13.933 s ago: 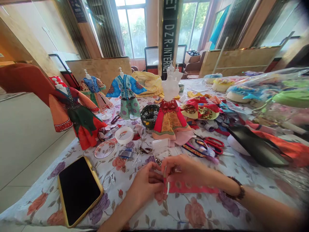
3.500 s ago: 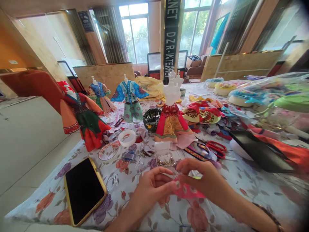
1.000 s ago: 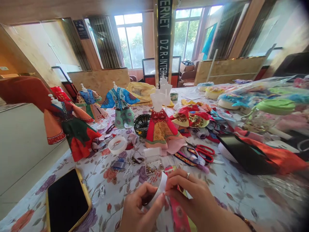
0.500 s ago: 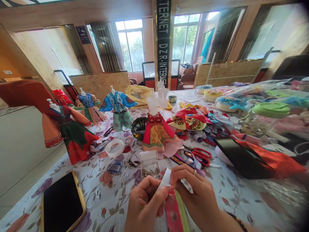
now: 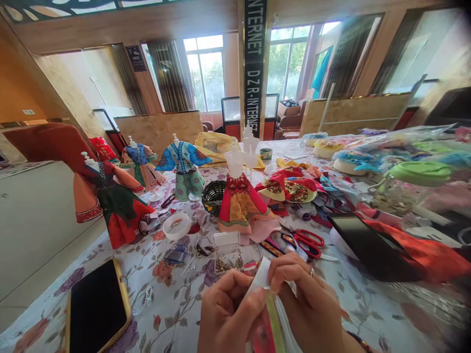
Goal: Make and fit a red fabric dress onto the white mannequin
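Observation:
A small white strip (image 5: 262, 272) is pinched between my two hands at the lower middle. My left hand (image 5: 231, 309) is closed on its left side, thumb on top. My right hand (image 5: 303, 294) grips the strip's right edge with curled fingers. Below them a pink and yellow-green ribbon (image 5: 264, 333) hangs or lies, partly hidden by the hands. Just beyond stands a clear box of small beads (image 5: 228, 259). Red-handled scissors (image 5: 308, 241) lie to its right. Behind the box is a doll form in a red and gold dress (image 5: 241, 206).
A phone (image 5: 97, 306) lies at the lower left, a white ring-shaped roll (image 5: 176, 226) beyond it. More dressed forms (image 5: 184, 166) stand at the back left. Fabric pieces, a black tablet (image 5: 368, 245) and a green-lidded jar (image 5: 419, 174) are at the right.
The view has shifted slightly. My hands, still holding the white strip, are a little further right and lower in the picture, and less of the pink ribbon shows.

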A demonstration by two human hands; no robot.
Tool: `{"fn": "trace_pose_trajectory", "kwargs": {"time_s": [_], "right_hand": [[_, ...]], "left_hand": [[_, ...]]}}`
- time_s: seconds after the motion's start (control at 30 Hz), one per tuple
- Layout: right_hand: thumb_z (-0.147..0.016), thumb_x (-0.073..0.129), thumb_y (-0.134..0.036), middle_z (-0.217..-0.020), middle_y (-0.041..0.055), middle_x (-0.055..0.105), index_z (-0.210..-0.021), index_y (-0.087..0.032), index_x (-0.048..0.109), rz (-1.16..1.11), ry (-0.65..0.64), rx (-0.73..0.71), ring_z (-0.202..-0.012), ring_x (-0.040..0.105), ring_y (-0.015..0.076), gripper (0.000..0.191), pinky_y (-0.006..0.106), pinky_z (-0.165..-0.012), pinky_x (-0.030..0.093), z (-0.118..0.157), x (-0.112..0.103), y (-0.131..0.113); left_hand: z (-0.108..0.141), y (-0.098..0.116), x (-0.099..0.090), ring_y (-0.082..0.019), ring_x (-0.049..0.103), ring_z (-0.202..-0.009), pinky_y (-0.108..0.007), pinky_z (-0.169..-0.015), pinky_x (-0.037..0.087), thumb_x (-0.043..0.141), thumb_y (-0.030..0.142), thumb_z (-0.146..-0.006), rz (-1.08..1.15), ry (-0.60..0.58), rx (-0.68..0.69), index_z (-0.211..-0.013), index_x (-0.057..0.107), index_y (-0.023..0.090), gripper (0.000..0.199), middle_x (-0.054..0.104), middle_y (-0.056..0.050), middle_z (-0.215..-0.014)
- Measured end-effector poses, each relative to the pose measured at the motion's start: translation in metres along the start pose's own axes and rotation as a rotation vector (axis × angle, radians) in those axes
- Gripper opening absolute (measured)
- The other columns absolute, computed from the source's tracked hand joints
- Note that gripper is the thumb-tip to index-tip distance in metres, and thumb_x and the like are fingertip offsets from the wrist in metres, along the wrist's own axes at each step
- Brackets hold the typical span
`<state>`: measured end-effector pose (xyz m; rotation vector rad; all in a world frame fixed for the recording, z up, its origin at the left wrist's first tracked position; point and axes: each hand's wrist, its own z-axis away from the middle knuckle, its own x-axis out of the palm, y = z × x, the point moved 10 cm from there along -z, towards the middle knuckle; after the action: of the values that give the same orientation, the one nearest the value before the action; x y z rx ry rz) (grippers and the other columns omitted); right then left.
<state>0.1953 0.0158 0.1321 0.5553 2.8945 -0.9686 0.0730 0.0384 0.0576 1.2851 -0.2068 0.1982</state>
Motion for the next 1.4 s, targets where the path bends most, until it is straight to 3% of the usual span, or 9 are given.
{"fn": "trace_pose_trajectory", "kwargs": {"time_s": [0.2, 0.7, 0.83, 0.93, 1.03, 1.13, 1.23, 1.3, 1.4], "right_hand": [[-0.080, 0.051, 0.003, -0.073, -0.0042, 0.057, -0.075, -0.019, 0.050, -0.031, 0.021, -0.016, -0.068, 0.054, 0.0071, 0.022, 0.020, -0.065, 0.043, 0.000, -0.003, 0.000], [-0.083, 0.053, -0.003, -0.073, -0.0038, 0.058, -0.071, -0.021, 0.051, -0.060, 0.102, 0.062, -0.067, 0.057, 0.0081, 0.022, 0.017, -0.064, 0.046, 0.001, -0.012, 0.006], [-0.091, 0.044, -0.011, -0.073, -0.0060, 0.065, -0.079, -0.024, 0.045, -0.234, 0.159, 0.237, -0.063, 0.060, 0.0070, 0.017, 0.015, -0.057, 0.047, -0.001, -0.019, 0.025], [-0.088, 0.051, -0.017, -0.081, -0.0037, 0.069, -0.079, -0.024, 0.050, -0.297, 0.143, 0.376, -0.070, 0.064, 0.0089, 0.011, 0.015, -0.058, 0.049, -0.004, -0.019, 0.040], [-0.085, 0.059, -0.023, -0.088, -0.0019, 0.071, -0.078, -0.024, 0.058, -0.338, 0.115, 0.505, -0.073, 0.064, 0.0098, 0.007, 0.017, -0.060, 0.050, -0.007, -0.021, 0.057], [-0.084, 0.063, -0.030, -0.087, -0.0021, 0.070, -0.081, -0.025, 0.062, -0.376, 0.098, 0.597, -0.075, 0.063, 0.0098, 0.006, 0.017, -0.062, 0.049, -0.009, -0.027, 0.071], [-0.083, 0.065, -0.033, -0.087, -0.0020, 0.069, -0.083, -0.026, 0.064, -0.386, 0.134, 0.604, -0.079, 0.062, 0.0103, 0.007, 0.018, -0.066, 0.049, -0.015, -0.042, 0.077], [-0.081, 0.066, -0.033, -0.090, -0.0008, 0.069, -0.080, -0.025, 0.063, -0.368, 0.177, 0.584, -0.079, 0.063, 0.0115, 0.009, 0.021, -0.069, 0.050, -0.021, -0.055, 0.078], [-0.079, 0.068, -0.033, -0.094, 0.0014, 0.068, -0.076, -0.024, 0.061, -0.319, 0.191, 0.561, -0.078, 0.063, 0.0137, 0.012, 0.024, -0.069, 0.051, -0.027, -0.068, 0.077]], "left_hand": [[0.000, -0.002, 0.002, -0.003, 0.033, -0.041, -0.014, -0.039, 0.024, 0.078, 0.032, -0.058, 0.017, 0.000, -0.002, -0.058, 0.053, 0.015, 0.030, 0.046, 0.006, -0.046], [-0.008, -0.006, 0.018, -0.001, 0.027, -0.036, -0.013, -0.037, 0.020, 0.071, 0.031, -0.060, 0.091, -0.076, -0.004, -0.058, 0.048, 0.016, 0.027, 0.041, 0.008, -0.041], [-0.014, -0.012, 0.012, -0.001, 0.024, -0.037, -0.013, -0.038, 0.019, 0.071, 0.030, -0.058, 0.136, -0.031, -0.037, -0.058, 0.048, 0.016, 0.027, 0.038, 0.009, -0.040], [-0.013, -0.017, 0.020, -0.002, 0.026, -0.038, -0.014, -0.039, 0.020, 0.073, 0.033, -0.058, 0.097, -0.108, -0.077, -0.061, 0.052, 0.015, 0.027, 0.042, 0.008, -0.041], [-0.010, -0.011, 0.030, -0.003, 0.029, -0.038, -0.014, -0.039, 0.022, 0.072, 0.036, -0.065, 0.045, -0.210, -0.014, -0.065, 0.057, 0.015, 0.026, 0.050, 0.004, -0.045], [-0.010, -0.004, 0.035, -0.005, 0.037, -0.041, -0.016, -0.041, 0.027, 0.069, 0.038, -0.071, -0.049, -0.247, 0.074, -0.071, 0.063, 0.015, 0.024, 0.058, 0.001, -0.051], [-0.016, -0.001, 0.040, -0.011, 0.053, -0.055, -0.019, -0.053, 0.038, 0.066, 0.030, -0.075, -0.323, -0.241, 0.194, -0.076, 0.068, 0.017, 0.013, 0.066, -0.002, -0.061], [-0.020, -0.007, 0.052, -0.015, 0.060, -0.066, -0.022, -0.063, 0.043, 0.067, 0.023, -0.075, -0.569, -0.298, 0.274, -0.075, 0.071, 0.018, 0.007, 0.070, -0.003, -0.068], [-0.022, -0.032, 0.078, -0.020, 0.066, -0.077, -0.027, -0.072, 0.047, 0.069, 0.019, -0.075, -0.825, -0.475, 0.380, -0.083, 0.074, 0.019, 0.009, 0.073, -0.006, -0.083]]}}
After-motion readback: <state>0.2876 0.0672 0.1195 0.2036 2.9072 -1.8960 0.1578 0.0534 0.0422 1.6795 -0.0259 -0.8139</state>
